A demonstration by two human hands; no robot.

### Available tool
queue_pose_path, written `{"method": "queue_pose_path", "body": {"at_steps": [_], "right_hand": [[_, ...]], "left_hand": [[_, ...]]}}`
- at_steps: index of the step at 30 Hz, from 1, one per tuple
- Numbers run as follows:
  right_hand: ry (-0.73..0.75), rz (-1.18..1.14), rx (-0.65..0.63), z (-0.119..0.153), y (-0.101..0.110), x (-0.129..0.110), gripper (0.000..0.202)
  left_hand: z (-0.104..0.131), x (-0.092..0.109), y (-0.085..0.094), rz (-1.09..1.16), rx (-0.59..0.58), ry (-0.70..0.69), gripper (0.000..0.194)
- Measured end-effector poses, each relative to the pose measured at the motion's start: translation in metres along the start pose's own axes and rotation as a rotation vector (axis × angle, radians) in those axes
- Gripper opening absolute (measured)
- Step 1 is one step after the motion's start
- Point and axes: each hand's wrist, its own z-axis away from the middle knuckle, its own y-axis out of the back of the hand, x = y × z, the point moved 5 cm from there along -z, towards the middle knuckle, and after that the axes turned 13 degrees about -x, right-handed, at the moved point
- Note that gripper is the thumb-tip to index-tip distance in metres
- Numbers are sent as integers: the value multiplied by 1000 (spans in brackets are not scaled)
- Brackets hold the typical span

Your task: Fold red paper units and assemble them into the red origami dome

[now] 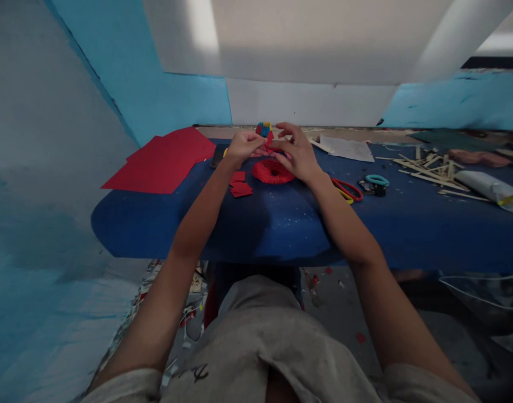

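Note:
A small piece of red paper is held up over the blue table, between my two hands. My left hand pinches it from the left with thumb and fingers. From the right, my right hand has its thumb and index finger closed at the paper, while its other fingers are raised. Just below the hands lies a red ring built of many folded paper pieces. Beside it on the left are several small red paper slips. Behind my fingers stands a partly hidden blue, yellow and red folded-paper object.
Large red sheets cover the table's left part. A dark flat object lies near my left wrist. Red-handled scissors, a turquoise ring, thin wooden sticks and a white sheet are to the right.

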Motion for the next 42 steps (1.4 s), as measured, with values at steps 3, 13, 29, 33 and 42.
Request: {"method": "queue_pose_path", "body": {"at_steps": [3,13,29,33,42], "right_hand": [[-24,19,62,0,0,-1,32],[-254,-226,321,-2,-18,23,47],[-298,-407,254,-5,-42,47,46],[-270,-614,212,-6,-48,57,52],[-389,-812,309,-1,-45,61,42]], "left_hand": [[3,1,-4,34,-17,-2,18],[-5,-3,-11,77,-81,-86,10],[-6,-4,-6,-332,16,-179,11],[-8,-7,-8,-241,-6,-136,12],[-14,-12,-16,-69,-5,-104,13]]}}
